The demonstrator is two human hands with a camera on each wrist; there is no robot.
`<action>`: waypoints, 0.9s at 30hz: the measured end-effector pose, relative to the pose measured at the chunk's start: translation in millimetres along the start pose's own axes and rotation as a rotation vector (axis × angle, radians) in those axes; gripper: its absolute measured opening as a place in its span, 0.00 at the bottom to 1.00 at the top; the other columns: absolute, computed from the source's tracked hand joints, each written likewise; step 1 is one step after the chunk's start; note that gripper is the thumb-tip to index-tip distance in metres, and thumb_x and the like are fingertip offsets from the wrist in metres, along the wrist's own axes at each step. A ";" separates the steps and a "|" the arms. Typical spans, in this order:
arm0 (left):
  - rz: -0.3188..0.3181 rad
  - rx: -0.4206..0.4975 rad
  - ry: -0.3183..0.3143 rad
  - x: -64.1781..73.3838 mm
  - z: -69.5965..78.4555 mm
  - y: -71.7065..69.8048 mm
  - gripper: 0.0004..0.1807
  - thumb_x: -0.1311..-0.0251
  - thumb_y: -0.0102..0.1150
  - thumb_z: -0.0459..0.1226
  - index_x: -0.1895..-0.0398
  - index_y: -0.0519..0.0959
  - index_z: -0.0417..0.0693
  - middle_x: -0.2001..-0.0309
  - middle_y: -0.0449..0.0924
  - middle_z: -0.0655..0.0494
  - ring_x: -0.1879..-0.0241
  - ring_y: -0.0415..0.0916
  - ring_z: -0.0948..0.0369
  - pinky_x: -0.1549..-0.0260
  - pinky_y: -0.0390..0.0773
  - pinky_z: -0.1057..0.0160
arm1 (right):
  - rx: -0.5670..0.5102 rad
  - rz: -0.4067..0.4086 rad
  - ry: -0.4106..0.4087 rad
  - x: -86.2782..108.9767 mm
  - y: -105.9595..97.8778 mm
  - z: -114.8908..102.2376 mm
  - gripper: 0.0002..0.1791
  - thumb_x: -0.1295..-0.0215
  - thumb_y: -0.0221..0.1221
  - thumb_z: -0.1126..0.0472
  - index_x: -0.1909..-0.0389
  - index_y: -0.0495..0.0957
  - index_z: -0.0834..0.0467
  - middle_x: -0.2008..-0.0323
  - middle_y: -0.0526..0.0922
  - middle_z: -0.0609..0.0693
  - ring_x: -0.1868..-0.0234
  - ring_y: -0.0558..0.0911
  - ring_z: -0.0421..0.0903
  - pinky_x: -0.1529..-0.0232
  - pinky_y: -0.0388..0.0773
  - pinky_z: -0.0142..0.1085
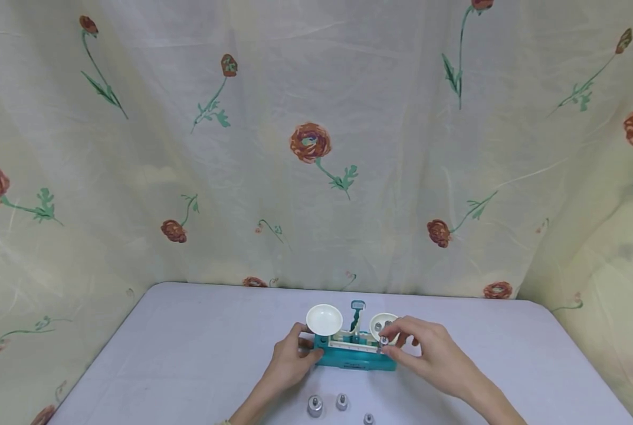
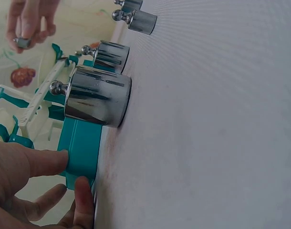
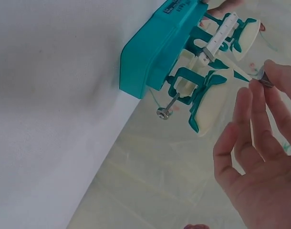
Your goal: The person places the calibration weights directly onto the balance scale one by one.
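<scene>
A teal balance scale [image 1: 354, 359] with two white pans stands on the table. My left hand [image 1: 291, 361] grips the left end of its base, thumb at the front and fingers round the side, just below the left pan [image 1: 324, 320]. Between thumb and fingertips, my right hand [image 1: 435, 357] pinches a small metal weight [image 3: 265, 77] in front of the right pan [image 1: 376, 320]. Two small weights [image 1: 378, 326] sit in that pan, partly covered by the hand. The left pan holds nothing.
Nearer me on the table [image 1: 199, 354] stand a large metal weight [image 1: 314, 405], a medium one [image 1: 341, 402] and a smaller one [image 1: 369, 419]. A flowered cloth [image 1: 380, 177] hangs behind the table's far edge and along its sides.
</scene>
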State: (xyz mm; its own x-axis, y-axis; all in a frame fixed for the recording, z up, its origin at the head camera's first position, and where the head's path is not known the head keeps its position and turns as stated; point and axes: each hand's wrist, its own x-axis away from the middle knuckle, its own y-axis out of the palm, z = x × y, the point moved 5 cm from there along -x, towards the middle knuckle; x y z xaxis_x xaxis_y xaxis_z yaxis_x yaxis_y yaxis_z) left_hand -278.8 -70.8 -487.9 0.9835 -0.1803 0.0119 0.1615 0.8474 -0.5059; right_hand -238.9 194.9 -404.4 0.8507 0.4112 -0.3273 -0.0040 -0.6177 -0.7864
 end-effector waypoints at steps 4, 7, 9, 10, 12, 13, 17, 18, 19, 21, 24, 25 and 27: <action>0.003 0.002 0.003 0.4 0.1 -0.3 0.25 0.32 0.70 0.36 0.35 0.73 0.43 0.47 0.86 0.38 0.50 0.85 0.46 0.50 0.88 0.43 | 0.041 0.053 0.008 -1.7 -0.9 -0.8 0.11 0.33 0.74 0.56 0.52 0.87 0.43 0.55 0.89 0.32 0.59 0.81 0.28 0.58 0.81 0.30; 0.003 0.002 -0.004 0.0 -0.4 -0.1 0.25 0.32 0.70 0.36 0.35 0.73 0.43 0.48 0.86 0.39 0.51 0.85 0.47 0.50 0.88 0.44 | 0.084 0.090 0.006 -3.2 -1.3 -0.8 0.11 0.34 0.75 0.56 0.54 0.87 0.41 0.55 0.89 0.31 0.58 0.82 0.29 0.55 0.81 0.34; 0.003 0.002 -0.013 -0.6 -0.7 0.2 0.25 0.32 0.70 0.36 0.35 0.73 0.43 0.47 0.85 0.39 0.50 0.85 0.48 0.50 0.88 0.44 | 0.110 0.110 0.003 -4.3 -1.1 -0.7 0.11 0.35 0.75 0.55 0.54 0.87 0.39 0.55 0.90 0.30 0.57 0.83 0.30 0.53 0.82 0.36; 0.002 0.002 -0.015 -0.9 -0.9 0.4 0.25 0.32 0.70 0.36 0.35 0.73 0.43 0.47 0.85 0.40 0.50 0.85 0.48 0.50 0.88 0.44 | 0.122 0.120 0.001 -4.8 -1.2 -0.6 0.12 0.35 0.76 0.55 0.55 0.87 0.39 0.56 0.90 0.30 0.57 0.84 0.31 0.51 0.82 0.38; 0.001 -0.001 -0.020 -1.3 -1.2 0.8 0.25 0.32 0.70 0.36 0.36 0.73 0.44 0.47 0.85 0.40 0.50 0.84 0.49 0.49 0.88 0.45 | 0.141 0.132 0.008 -5.5 -0.9 -0.1 0.12 0.36 0.76 0.55 0.55 0.87 0.38 0.56 0.90 0.29 0.57 0.84 0.33 0.50 0.81 0.40; 0.001 -0.002 -0.019 -1.1 -1.3 0.7 0.25 0.32 0.70 0.36 0.36 0.73 0.43 0.47 0.85 0.40 0.50 0.84 0.49 0.50 0.88 0.45 | 0.148 0.136 0.018 -5.8 -0.7 0.4 0.12 0.36 0.76 0.55 0.55 0.87 0.38 0.56 0.90 0.29 0.57 0.85 0.34 0.50 0.81 0.40; 0.000 -0.003 -0.015 -0.6 -1.9 0.6 0.25 0.32 0.70 0.36 0.36 0.73 0.43 0.48 0.85 0.40 0.52 0.84 0.49 0.52 0.87 0.45 | 0.163 0.135 0.071 -6.8 0.0 3.1 0.12 0.36 0.76 0.54 0.55 0.87 0.38 0.56 0.90 0.30 0.55 0.85 0.35 0.47 0.78 0.45; 0.000 -0.005 -0.017 -0.6 -2.1 0.7 0.25 0.32 0.70 0.36 0.36 0.73 0.43 0.48 0.85 0.40 0.52 0.84 0.50 0.52 0.87 0.46 | 0.166 0.132 0.083 -7.2 0.3 3.8 0.12 0.36 0.76 0.54 0.55 0.87 0.37 0.56 0.89 0.30 0.55 0.84 0.35 0.47 0.78 0.45; 0.000 -0.005 -0.018 -0.5 -2.4 0.8 0.25 0.32 0.70 0.36 0.36 0.73 0.43 0.48 0.85 0.40 0.52 0.84 0.50 0.53 0.87 0.46 | 0.166 0.131 0.089 -7.6 0.6 4.2 0.12 0.35 0.76 0.54 0.55 0.87 0.37 0.56 0.90 0.30 0.54 0.84 0.35 0.46 0.77 0.46; 0.001 -0.007 -0.035 -0.6 -3.0 1.3 0.25 0.32 0.70 0.36 0.36 0.73 0.44 0.48 0.85 0.40 0.52 0.84 0.50 0.52 0.88 0.47 | 0.165 0.131 0.093 -8.5 1.2 4.8 0.11 0.35 0.76 0.53 0.55 0.87 0.37 0.55 0.90 0.31 0.53 0.85 0.35 0.45 0.76 0.47; 0.002 -0.009 -0.037 -0.3 -2.5 1.7 0.25 0.32 0.70 0.36 0.36 0.73 0.44 0.47 0.86 0.41 0.51 0.84 0.49 0.51 0.88 0.46 | 0.169 0.130 0.093 -9.8 2.2 5.3 0.10 0.34 0.75 0.53 0.54 0.87 0.38 0.55 0.90 0.31 0.52 0.86 0.37 0.45 0.76 0.46; 0.002 -0.008 -0.036 -0.4 -2.4 1.8 0.25 0.32 0.70 0.36 0.36 0.73 0.44 0.47 0.86 0.40 0.50 0.85 0.49 0.50 0.88 0.46 | 0.171 0.131 0.092 -10.1 2.6 5.5 0.10 0.34 0.75 0.53 0.54 0.88 0.39 0.56 0.90 0.31 0.52 0.86 0.37 0.45 0.75 0.46; 0.003 -0.010 -0.030 -0.8 -1.8 1.8 0.25 0.32 0.70 0.36 0.36 0.73 0.43 0.47 0.86 0.40 0.50 0.85 0.48 0.49 0.88 0.44 | 0.176 0.133 0.095 -10.7 3.3 6.4 0.09 0.33 0.74 0.53 0.54 0.88 0.40 0.56 0.91 0.32 0.51 0.87 0.38 0.46 0.75 0.46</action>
State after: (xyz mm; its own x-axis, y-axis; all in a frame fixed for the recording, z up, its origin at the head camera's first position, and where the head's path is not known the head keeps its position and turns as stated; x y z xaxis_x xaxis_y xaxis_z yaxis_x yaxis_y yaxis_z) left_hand -279.5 -70.0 -490.4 0.9861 -0.1622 0.0364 0.1577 0.8429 -0.5144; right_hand -251.4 192.8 -406.8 0.8824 0.2635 -0.3899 -0.2041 -0.5322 -0.8216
